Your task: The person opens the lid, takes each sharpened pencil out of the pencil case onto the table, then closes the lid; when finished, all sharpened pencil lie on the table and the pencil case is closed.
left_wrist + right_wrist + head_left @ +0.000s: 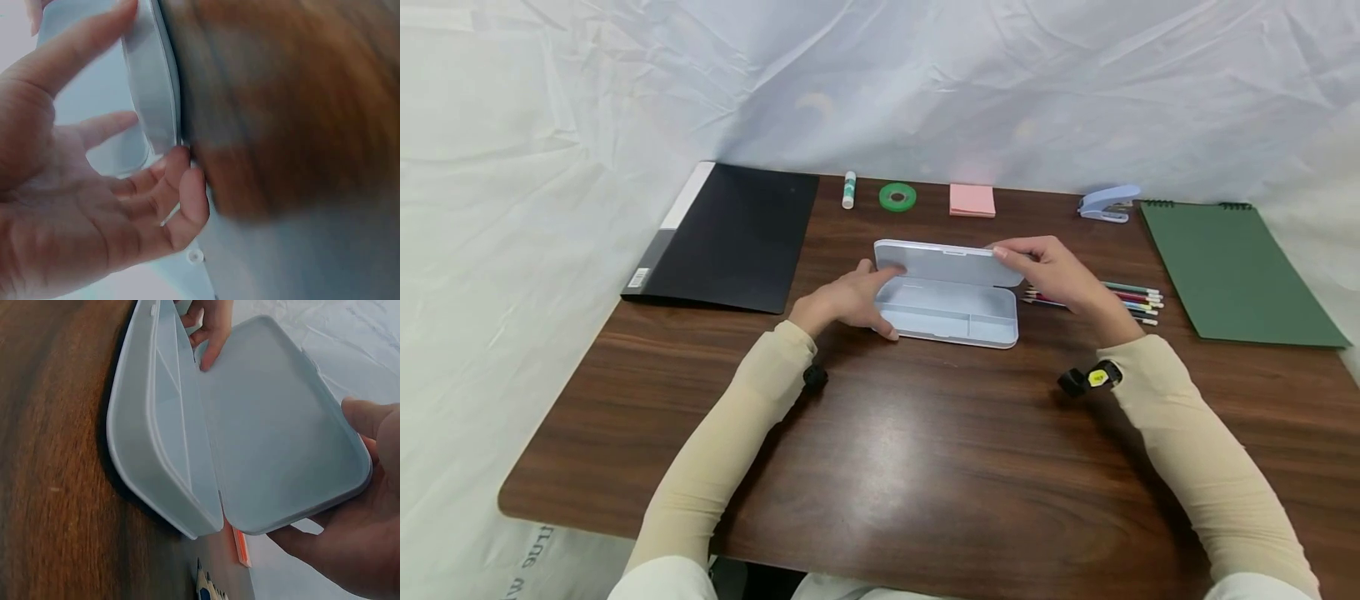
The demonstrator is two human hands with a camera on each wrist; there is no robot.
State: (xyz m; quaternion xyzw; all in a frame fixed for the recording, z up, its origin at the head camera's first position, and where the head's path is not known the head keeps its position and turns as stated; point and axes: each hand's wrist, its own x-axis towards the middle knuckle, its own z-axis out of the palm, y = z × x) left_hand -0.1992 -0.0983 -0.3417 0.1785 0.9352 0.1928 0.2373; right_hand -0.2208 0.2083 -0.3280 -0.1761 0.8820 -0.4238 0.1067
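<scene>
A pale blue-grey plastic pencil case [955,340] stands opened on the table, its lid [940,265] raised at the back. Thin dividers split its bare inside into compartments. My left hand [852,300] holds the case's left end, thumb at the front edge and one finger reaching inside against the lid. Other fingers [194,200] of that hand curl at the case's outer end in the left wrist view. At the lid's upper right corner, my right hand [1051,268] pinches the rim, thumb on the inner side and fingers behind.
Several pencils [1138,293] lie right of the case, beside a green spiral pad [1243,275]. Along the back are a glue stick [849,190], green tape [897,197], pink sticky notes [972,200] and a lilac stapler [1107,204]. A black folder [730,237] lies at left.
</scene>
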